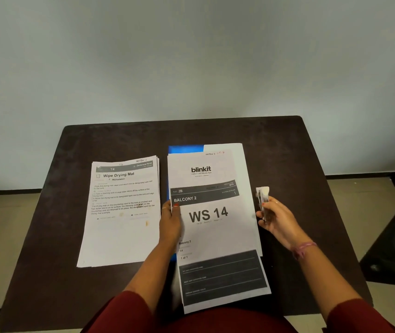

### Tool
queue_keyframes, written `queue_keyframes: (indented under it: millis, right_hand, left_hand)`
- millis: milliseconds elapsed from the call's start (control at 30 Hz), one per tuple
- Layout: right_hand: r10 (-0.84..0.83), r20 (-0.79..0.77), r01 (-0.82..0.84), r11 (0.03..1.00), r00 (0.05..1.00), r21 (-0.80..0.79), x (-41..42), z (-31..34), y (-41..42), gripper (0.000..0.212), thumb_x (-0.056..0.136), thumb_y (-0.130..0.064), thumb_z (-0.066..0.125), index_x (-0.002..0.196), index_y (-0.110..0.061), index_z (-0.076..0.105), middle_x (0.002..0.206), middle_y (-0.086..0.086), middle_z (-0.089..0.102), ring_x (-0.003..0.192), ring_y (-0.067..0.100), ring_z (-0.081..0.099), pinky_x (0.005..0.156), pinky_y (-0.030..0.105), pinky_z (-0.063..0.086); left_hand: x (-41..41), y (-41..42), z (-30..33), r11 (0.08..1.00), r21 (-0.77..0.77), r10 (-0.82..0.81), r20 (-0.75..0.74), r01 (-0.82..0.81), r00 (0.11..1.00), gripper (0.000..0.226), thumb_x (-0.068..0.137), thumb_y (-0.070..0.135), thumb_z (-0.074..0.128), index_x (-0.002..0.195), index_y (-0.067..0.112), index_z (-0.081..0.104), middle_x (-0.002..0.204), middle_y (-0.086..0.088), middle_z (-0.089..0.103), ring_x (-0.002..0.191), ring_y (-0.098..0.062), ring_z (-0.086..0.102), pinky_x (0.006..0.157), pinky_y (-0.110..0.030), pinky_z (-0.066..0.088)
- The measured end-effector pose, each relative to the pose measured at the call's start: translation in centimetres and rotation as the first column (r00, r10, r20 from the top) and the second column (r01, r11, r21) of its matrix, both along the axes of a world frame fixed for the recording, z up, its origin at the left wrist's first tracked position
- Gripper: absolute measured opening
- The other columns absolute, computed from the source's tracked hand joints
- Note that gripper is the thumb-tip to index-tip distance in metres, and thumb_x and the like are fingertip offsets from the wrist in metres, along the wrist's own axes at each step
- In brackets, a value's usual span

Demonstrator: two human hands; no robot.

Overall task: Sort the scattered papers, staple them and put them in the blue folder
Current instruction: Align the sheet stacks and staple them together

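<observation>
Dark table (287,150) fills the lower view, far edge against a pale wall, near edge cut off by my lap. Two lots of paper on it, both lying long axis away from me, print reading toward me. Left stack (122,212): several sheets squared up, top page headed "Wipe Drying Mat", tilted slightly so its far end leans right. It lies just beside my left hand (171,224), apart from it or barely touching; I cannot tell which. Centre stack (215,227): top sheet reads "blinkit", "BALCONY 2", "WS 14", with a dark band at its near end that hangs over the table edge toward me. A second white sheet shows behind it along the right side and far end. Blue folder (185,149) lies under this centre stack, only a strip at the far left corner and a thin sliver down the left edge visible; whether it is open or closed is hidden. My left hand rests on the left edge of the centre stack, thumb on top of the sheet, the other fingers hidden beneath or behind. My right hand (275,217) is just right of the centre stack, fingers curled and closed around a small stapler (263,200) held upright, pale tip pointing away from me; its body is blurred and partly hidden by my fingers.
</observation>
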State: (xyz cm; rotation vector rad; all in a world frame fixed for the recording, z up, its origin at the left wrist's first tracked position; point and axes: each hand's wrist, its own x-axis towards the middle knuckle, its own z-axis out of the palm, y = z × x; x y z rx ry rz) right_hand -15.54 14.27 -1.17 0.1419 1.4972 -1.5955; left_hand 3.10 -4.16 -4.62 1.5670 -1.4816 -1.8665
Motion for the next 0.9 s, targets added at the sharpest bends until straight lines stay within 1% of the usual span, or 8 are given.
queue_keyframes:
  millis: [100,167,233,300,400,500,600,900]
  right_hand:
    - [0.273,-0.160,-0.268,0.962,0.949,0.049,0.4,1.4,-3.2,0.027,0.097,-0.037,0.047,0.105,-0.015,0.060,0.092,0.004,0.062,0.066,0.008,0.050,0.060,0.022,0.042]
    - [0.490,-0.314,-0.459,0.872,0.813,0.172,0.6,2.4,-5.5,0.034,0.091,-0.046,0.050,0.108,-0.019,0.060,0.095,0.000,0.065,0.071,0.008,0.052,0.062,0.020,0.044]
    - [0.672,-0.450,-0.596,0.736,0.588,0.320,0.8,3.3,-7.9,0.034,0.091,-0.044,0.053,0.117,-0.022,0.057,0.106,-0.008,0.063,0.089,0.007,0.058,0.072,0.015,0.047]
    - [0.782,-0.553,-0.626,0.590,0.288,0.509,0.9,3.7,-10.0,0.043,0.090,-0.045,0.058,0.126,-0.023,0.054,0.121,-0.009,0.059,0.108,0.009,0.056,0.088,0.019,0.047]
    - [0.807,-0.567,-0.482,0.434,-0.168,0.761,1.0,3.7,-12.8,0.052,0.088,-0.051,0.057,0.132,-0.024,0.051,0.130,-0.002,0.057,0.116,0.016,0.052,0.097,0.029,0.044]
    - [0.768,-0.482,-0.318,0.373,-0.421,0.872,1.4,3.9,-15.0,0.053,0.091,-0.053,0.052,0.136,-0.026,0.048,0.131,0.001,0.056,0.117,0.019,0.051,0.096,0.032,0.044]
    - [0.731,-0.404,-0.238,0.326,-0.549,0.915,1.7,4.5,-16.5,0.051,0.091,-0.050,0.052,0.135,-0.025,0.049,0.129,0.002,0.056,0.115,0.020,0.051,0.094,0.033,0.044]
    - [0.637,-0.186,-0.136,0.128,-0.748,0.982,1.9,6.4,-20.3,0.046,0.086,-0.044,0.063,0.128,-0.024,0.056,0.118,0.000,0.059,0.109,0.021,0.054,0.086,0.031,0.041]
  left_hand:
    - [0.0,-0.1,0.2,1.000,-0.011,-0.012,0.001,0.012,1.000,0.020,0.102,0.030,0.040,0.116,0.020,0.050,0.104,-0.006,0.070,0.099,-0.028,0.066,0.093,-0.049,0.050]
    - [0.0,-0.1,0.5,1.000,-0.005,-0.018,-0.017,0.018,1.000,0.017,0.101,0.027,0.041,0.111,0.018,0.052,0.103,-0.009,0.070,0.095,-0.030,0.067,0.090,-0.049,0.052]
    - [0.1,-0.2,0.6,1.000,-0.018,-0.022,-0.024,0.022,0.999,0.018,0.101,0.025,0.042,0.112,0.015,0.053,0.104,-0.012,0.070,0.092,-0.028,0.068,0.086,-0.045,0.055]
    - [0.2,-0.3,0.6,0.999,-0.041,-0.030,-0.044,0.028,0.999,0.019,0.101,0.024,0.043,0.115,0.015,0.053,0.104,-0.010,0.069,0.091,-0.025,0.068,0.080,-0.039,0.057]
    - [0.4,-0.2,0.6,0.998,-0.055,-0.026,-0.101,0.021,0.995,0.023,0.101,0.022,0.045,0.122,0.021,0.050,0.104,-0.004,0.069,0.090,-0.022,0.069,0.077,-0.037,0.058]
    - [0.7,-0.2,0.4,0.998,-0.062,-0.036,-0.128,0.028,0.991,0.026,0.099,0.023,0.047,0.126,0.022,0.048,0.104,-0.006,0.069,0.089,-0.024,0.070,0.077,-0.041,0.059]
    - [0.9,-0.2,0.6,0.997,-0.070,-0.043,-0.140,0.034,0.989,0.021,0.099,0.024,0.047,0.120,0.024,0.051,0.098,-0.007,0.070,0.083,-0.023,0.071,0.070,-0.036,0.060]
    - [1.1,-0.4,0.7,0.994,-0.080,-0.082,-0.142,0.071,0.986,0.019,0.100,0.022,0.045,0.117,0.020,0.052,0.097,-0.006,0.071,0.081,-0.020,0.071,0.065,-0.027,0.058]
